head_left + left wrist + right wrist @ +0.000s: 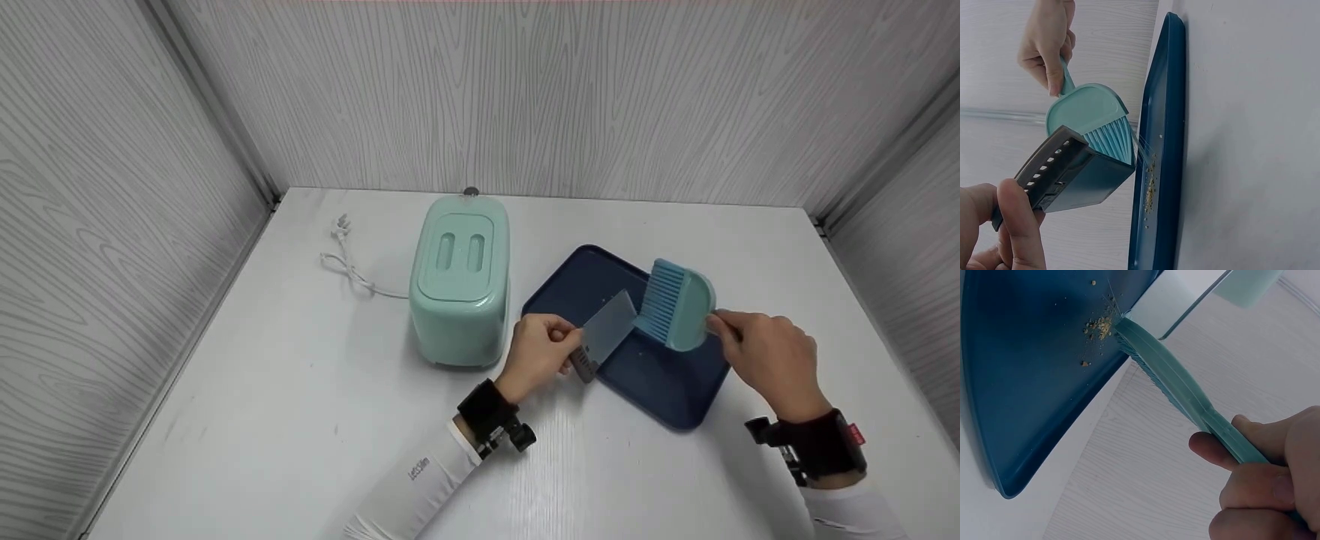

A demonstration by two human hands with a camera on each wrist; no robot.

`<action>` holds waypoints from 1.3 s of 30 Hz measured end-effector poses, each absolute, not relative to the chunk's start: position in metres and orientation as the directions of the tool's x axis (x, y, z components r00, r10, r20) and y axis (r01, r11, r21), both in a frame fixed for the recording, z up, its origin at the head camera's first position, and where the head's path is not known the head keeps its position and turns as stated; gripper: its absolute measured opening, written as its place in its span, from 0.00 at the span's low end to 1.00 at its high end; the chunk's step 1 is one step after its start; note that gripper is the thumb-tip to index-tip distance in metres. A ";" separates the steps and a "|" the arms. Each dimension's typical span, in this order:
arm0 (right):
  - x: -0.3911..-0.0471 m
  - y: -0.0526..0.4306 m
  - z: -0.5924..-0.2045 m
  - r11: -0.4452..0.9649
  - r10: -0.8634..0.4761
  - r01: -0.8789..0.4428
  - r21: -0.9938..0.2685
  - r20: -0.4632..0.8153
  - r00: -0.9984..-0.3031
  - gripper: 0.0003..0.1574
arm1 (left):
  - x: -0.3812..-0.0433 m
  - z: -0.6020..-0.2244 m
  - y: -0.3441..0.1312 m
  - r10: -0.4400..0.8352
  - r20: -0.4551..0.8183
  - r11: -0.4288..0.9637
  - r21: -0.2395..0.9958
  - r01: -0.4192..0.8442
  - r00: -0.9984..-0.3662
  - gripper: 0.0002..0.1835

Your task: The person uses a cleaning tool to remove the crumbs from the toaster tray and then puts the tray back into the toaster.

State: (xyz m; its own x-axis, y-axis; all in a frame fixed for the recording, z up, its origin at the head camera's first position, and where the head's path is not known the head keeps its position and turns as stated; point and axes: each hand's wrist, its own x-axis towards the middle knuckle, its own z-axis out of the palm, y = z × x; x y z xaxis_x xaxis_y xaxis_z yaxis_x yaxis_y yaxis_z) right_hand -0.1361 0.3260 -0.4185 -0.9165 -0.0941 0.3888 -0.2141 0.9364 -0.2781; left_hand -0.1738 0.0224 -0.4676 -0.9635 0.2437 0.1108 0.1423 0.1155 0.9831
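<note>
Mint brush (688, 311) has half-round plastic back, ribbed bristles (658, 301); right grip (772, 360) pinches its handle (1233, 439). Left grip (536, 349) pinches smooth crumb tray (611, 328) by dark slotted edge (1044, 169).

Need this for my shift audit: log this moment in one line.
left hand: pinches flat panel | right hand: grips teal brush | crumbs: on blue tray | mint appliance: beside tray

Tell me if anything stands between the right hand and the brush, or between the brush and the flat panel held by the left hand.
Nothing visible does. The right hand grips the brush by its handle, and no object shows between the bristles and the flat panel in the left hand; whether they touch is unclear.
</note>
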 end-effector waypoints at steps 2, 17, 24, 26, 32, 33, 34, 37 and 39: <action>-0.137 0.327 -0.419 0.938 -0.092 -0.214 -0.271 0.402 -0.911 0.14 | -0.174 -0.468 0.023 0.244 0.112 0.120 0.982 0.145 -0.963 0.05; -0.133 0.331 -0.415 0.944 -0.035 -0.170 -0.283 0.428 -0.903 0.14 | -0.175 -0.468 0.022 0.224 0.070 0.112 0.989 0.097 -0.972 0.04; -0.130 0.335 -0.411 0.940 -0.007 -0.152 -0.307 0.426 -0.905 0.15 | -0.176 -0.469 0.023 0.219 0.072 0.115 0.989 0.099 -0.973 0.04; -0.129 0.334 -0.411 0.938 -0.011 -0.157 -0.308 0.427 -0.904 0.15 | -0.176 -0.469 0.023 0.221 0.076 0.119 0.988 0.104 -0.972 0.04; -0.130 0.328 -0.411 0.936 -0.048 -0.200 -0.291 0.456 -0.889 0.15 | -0.174 -0.469 0.020 0.239 0.094 0.116 0.986 0.124 -0.967 0.04; -0.130 0.327 -0.411 0.935 -0.050 -0.202 -0.291 0.455 -0.889 0.15 | -0.174 -0.469 0.020 0.239 0.092 0.115 0.986 0.122 -0.967 0.04; -0.130 0.327 -0.411 0.935 -0.052 -0.203 -0.291 0.453 -0.890 0.15 | -0.174 -0.469 0.020 0.239 0.090 0.113 0.986 0.120 -0.967 0.04; -0.130 0.327 -0.410 0.934 -0.042 -0.196 -0.300 0.451 -0.892 0.15 | -0.174 -0.469 0.020 0.237 0.086 0.108 0.988 0.114 -0.968 0.05; -0.129 0.328 -0.409 0.932 -0.029 -0.186 -0.310 0.449 -0.893 0.16 | -0.175 -0.468 0.020 0.235 0.085 0.108 0.988 0.113 -0.968 0.04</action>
